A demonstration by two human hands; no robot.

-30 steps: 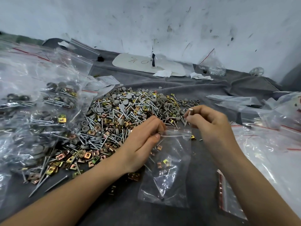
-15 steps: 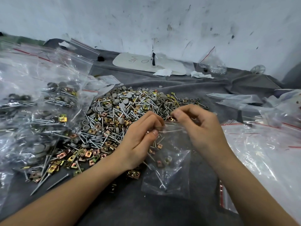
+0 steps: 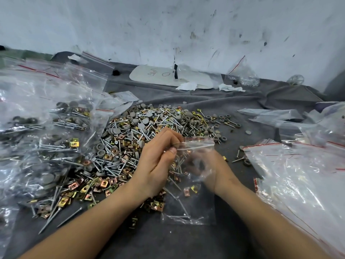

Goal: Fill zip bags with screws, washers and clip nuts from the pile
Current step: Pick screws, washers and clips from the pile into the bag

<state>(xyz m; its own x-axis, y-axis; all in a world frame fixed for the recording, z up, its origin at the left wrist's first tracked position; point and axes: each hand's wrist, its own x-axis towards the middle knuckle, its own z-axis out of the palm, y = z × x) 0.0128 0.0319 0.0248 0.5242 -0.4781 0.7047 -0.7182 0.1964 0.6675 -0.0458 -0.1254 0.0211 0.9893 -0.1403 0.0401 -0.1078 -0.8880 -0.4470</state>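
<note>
Silver screws (image 3: 119,166), dull grey washers (image 3: 115,130), brass-yellow and coppery clip nuts (image 3: 101,183). Clear zip bag (image 3: 194,208) with a thin red line along its mouth. Dark grey cloth (image 3: 186,240) underneath. White wall (image 3: 168,25) flecked with black scuffs. White card (image 3: 155,74) with black scribbles.

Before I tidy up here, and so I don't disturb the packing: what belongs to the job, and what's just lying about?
Job: zip bag, pinched by the left hand; right hand; hardware pile; filled bags; empty bags.
Lying about: white card; crumpled paper; plastic wheel.
</note>
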